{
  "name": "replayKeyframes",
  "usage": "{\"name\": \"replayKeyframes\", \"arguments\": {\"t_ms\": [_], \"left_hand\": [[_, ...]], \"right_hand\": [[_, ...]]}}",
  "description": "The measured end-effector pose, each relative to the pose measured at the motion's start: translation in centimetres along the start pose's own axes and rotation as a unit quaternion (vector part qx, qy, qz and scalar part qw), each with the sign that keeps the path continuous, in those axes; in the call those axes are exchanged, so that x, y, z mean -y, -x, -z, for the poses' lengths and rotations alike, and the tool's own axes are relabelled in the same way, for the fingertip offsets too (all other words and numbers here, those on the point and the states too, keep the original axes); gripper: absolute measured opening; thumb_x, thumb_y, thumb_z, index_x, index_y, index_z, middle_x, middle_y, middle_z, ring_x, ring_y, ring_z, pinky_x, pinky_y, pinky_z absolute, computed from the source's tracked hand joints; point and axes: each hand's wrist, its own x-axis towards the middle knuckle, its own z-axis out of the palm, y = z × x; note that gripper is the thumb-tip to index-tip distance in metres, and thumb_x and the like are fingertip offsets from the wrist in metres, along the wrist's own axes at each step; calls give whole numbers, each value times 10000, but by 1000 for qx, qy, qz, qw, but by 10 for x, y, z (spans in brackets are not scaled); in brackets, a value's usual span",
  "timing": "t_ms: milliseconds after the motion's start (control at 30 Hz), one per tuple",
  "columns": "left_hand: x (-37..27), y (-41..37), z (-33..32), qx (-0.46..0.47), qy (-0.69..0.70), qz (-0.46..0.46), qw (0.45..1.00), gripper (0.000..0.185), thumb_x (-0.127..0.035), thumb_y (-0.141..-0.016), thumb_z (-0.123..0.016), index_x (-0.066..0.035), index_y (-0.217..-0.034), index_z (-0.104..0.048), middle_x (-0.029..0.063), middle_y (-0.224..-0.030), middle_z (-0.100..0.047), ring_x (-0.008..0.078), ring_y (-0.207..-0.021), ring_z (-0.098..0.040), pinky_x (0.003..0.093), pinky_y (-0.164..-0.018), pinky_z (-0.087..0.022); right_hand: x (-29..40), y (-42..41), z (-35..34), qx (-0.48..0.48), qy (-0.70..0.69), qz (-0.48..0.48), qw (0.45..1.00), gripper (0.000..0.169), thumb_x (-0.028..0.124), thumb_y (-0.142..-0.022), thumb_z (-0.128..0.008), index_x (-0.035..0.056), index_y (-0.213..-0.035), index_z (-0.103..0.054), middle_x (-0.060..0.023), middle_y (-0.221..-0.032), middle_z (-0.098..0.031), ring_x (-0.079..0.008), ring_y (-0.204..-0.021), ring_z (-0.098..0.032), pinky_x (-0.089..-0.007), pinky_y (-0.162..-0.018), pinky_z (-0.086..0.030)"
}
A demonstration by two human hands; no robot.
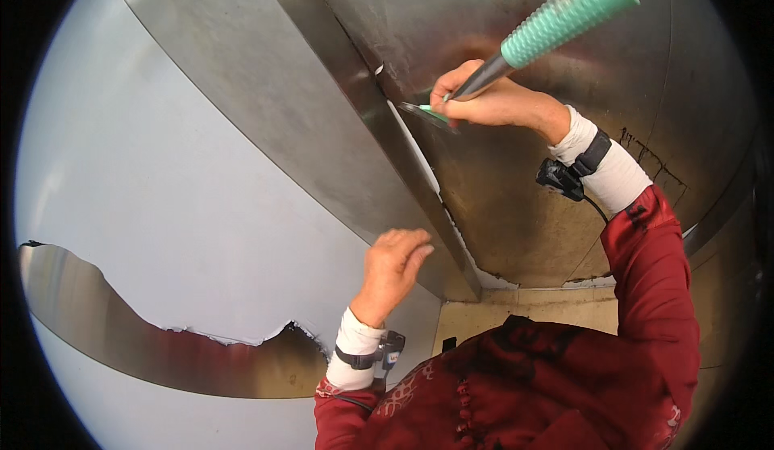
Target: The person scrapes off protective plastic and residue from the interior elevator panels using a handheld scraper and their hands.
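My right hand [502, 101] grips a scraper-like hand tool low on its shaft, close to the head. The tool's ribbed green handle [565, 18] points up and to the right, with a grey shaft [481, 78] below it. A thin, flat head with a green strip [430, 116] sits beside my fingertips, near a stainless-steel door frame edge. White material [416, 145] shows along the gap there. My left hand [394, 269] hovers lower down in front of the metal strip, fingers loosely bent, thumb slightly apart, nothing visible in it.
A broad brushed-metal band [272, 93] runs diagonally beside a pale film-like surface [169, 196]. Its lower edge is torn, exposing shiny metal [181, 365]. Stained metal panelling [520, 208] stands to the right, above beige floor tiles [532, 311]. Both wrists carry strapped devices [559, 179] with cables.
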Motion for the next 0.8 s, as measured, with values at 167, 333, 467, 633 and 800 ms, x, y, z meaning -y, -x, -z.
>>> {"name": "replayKeyframes", "arguments": {"t_ms": [167, 333, 467, 633, 800], "left_hand": [[-10, -47, 27, -126, -114, -79, 982, 201, 36, -724, -691, -12, -912, -641, 113, -881, -650, 298, -843, -588, 361, -749, -478], [-17, -123, 46, -211, -335, -191, 898, 226, -17, -695, -720, -68, -898, -636, 47, -923, -624, 269, -959, -531, 424, -907, -378], [-5, -173, 42, -218, -478, -158, 836, 179, -127, -699, -730, -92, -836, -620, -1, -968, -566, 256, -1038, -472, 601, -947, -249], [1, -194, 33, -194, -543, -103, 811, 132, -143, -701, -696, -81, -709, -580, 5, -910, -480, 309, -1084, -412, 742, -910, -145], [0, -194, 26, -120, -652, -8, 749, 81, -139, -736, -677, -117, -806, -643, -33, -1056, -549, 233, -1154, -429, 734, -929, -138]], "right_hand": [[-17, 26, 1, -44, -175, -51, 982, 169, 175, -828, -608, 13, -841, -652, -22, -726, -641, -91, -647, -632, -227, -555, -464], [-46, 74, -31, -84, -123, -39, 988, 100, 94, -855, -610, 9, -816, -645, -38, -731, -654, -99, -681, -632, -241, -629, -494], [-74, 122, -60, -101, -132, -26, 986, 60, 66, -843, -611, 16, -843, -644, -55, -725, -661, -107, -687, -644, -241, -610, -497], [-102, 178, -84, -133, -224, -116, 959, 115, 91, -836, -625, -10, -887, -647, -75, -718, -672, -119, -710, -663, -244, -638, -506], [-119, 203, -98, -139, -271, -156, 940, 125, 99, -851, -629, -24, -867, -639, -73, -723, -674, -119, -704, -662, -241, -622, -502]]}}
